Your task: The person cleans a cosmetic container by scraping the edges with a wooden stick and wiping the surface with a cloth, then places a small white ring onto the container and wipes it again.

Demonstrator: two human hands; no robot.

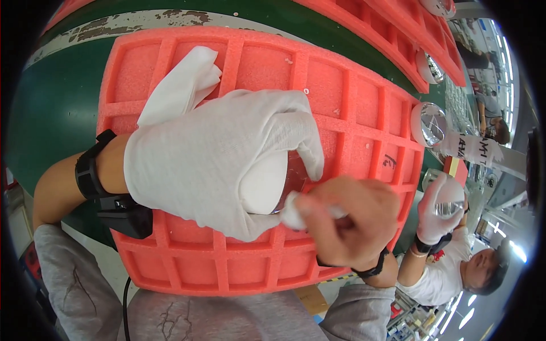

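Note:
My left hand [193, 165], in a white glove, is wrapped round a smooth white rounded piece [264, 184]. The piece has a dark, glossy face turned toward my right hand. Bare and slightly blurred, my right hand [358, 219] pinches a small white wad [292, 215], apparently cloth or tissue, at the edge of that glossy face. Under both hands lies a pink foam tray [264, 59] divided into square pockets. Beyond my left hand, a folded white cloth or wipe [182, 85] rests on the tray. My fingers hide part of the rounded piece.
The tray sits on a green table [57, 96]. More pink foam trays [364, 31] stand at the far right, near a white piece with a shiny face [429, 124]. To the right, another person's gloved hand [430, 219] holds a similar shiny piece [449, 202].

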